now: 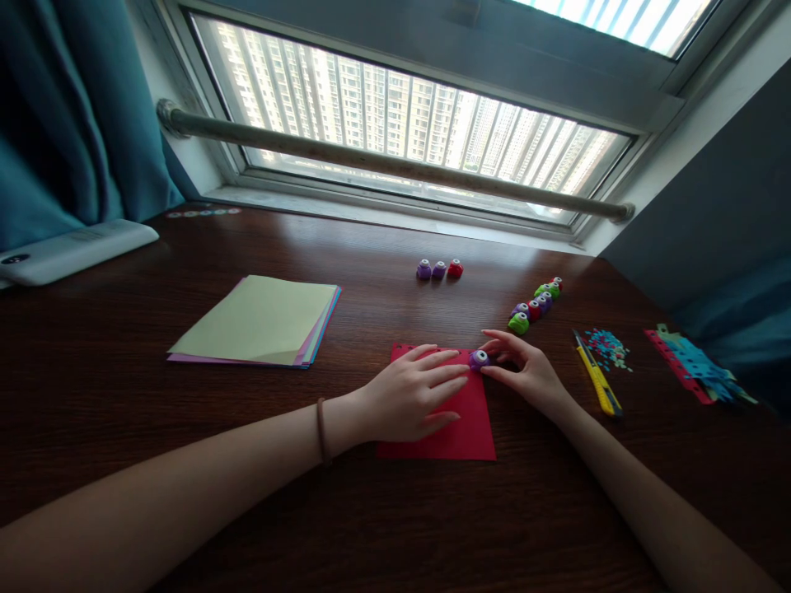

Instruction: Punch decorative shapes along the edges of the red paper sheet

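A red sheet of paper lies on the dark wooden table, with a row of small punched holes along its far edge. My left hand rests flat on the sheet, fingers spread. At the sheet's far right corner sits a small purple craft punch with a white round top. The thumb and fingers of my right hand are around this punch from the right side. The fingertips of my left hand come close to the punch; whether they touch it I cannot tell.
Beyond the sheet stand purple and red punches, and a row of several more punches. A yellow utility knife, paper confetti and cut strips lie right. Left are a paper stack and a white device.
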Demonstrator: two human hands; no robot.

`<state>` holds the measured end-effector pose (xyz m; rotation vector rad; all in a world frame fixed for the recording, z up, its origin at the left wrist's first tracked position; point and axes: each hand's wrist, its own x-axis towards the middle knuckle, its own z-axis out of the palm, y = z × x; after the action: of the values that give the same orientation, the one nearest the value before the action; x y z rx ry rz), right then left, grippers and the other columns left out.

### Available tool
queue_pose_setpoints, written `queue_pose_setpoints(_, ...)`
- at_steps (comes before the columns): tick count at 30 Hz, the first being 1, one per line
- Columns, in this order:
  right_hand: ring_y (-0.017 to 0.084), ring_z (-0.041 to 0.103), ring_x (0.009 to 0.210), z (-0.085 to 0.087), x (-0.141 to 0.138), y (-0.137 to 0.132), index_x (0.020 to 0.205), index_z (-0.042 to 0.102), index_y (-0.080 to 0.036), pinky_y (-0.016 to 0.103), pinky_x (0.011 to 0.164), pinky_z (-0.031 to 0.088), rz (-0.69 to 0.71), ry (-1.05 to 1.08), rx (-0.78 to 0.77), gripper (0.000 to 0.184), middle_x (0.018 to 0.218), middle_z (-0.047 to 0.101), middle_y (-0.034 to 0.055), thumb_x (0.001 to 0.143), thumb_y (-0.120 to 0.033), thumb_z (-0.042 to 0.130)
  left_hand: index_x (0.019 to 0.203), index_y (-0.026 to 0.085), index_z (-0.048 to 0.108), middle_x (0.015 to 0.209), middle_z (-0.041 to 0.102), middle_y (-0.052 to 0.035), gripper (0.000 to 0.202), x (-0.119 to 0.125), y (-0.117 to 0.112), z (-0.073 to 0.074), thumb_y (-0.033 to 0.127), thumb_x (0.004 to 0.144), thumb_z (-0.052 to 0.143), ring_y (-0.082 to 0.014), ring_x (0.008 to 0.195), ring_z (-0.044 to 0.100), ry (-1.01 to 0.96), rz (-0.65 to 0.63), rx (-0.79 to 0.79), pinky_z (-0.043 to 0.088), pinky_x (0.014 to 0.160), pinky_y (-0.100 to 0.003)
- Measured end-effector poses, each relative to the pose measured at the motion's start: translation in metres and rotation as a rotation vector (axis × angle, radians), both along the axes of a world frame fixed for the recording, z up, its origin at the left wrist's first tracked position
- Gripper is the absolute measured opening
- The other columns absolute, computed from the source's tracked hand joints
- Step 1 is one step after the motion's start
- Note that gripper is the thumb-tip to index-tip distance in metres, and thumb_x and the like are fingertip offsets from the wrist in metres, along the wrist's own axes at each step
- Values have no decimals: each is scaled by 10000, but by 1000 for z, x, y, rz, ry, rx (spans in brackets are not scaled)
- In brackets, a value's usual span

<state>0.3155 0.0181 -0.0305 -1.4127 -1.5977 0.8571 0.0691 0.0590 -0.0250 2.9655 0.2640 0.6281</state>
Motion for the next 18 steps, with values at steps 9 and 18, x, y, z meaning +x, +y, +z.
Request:
queue_pose_setpoints(9,195,597,924,0,0,0,1207,512,-199,318,765,432,0,-10,1,535,979,655,45,722,-291,719,1266,196,476,1315,504,-57,456,2,1,3,454,890,477,-311,1260,376,114,16,-114,293,1032,-470)
queue_pose_setpoints(18,214,598,943,0,-1,-1,1201,514,-197,338,765,445,-10,-32,4,525,986,657,55,728,-329,700,1240,199,499,1308,509,-67,427,2,2,3,438,887,491,-306,1265,374,94,-6,-119,287,1041,-459)
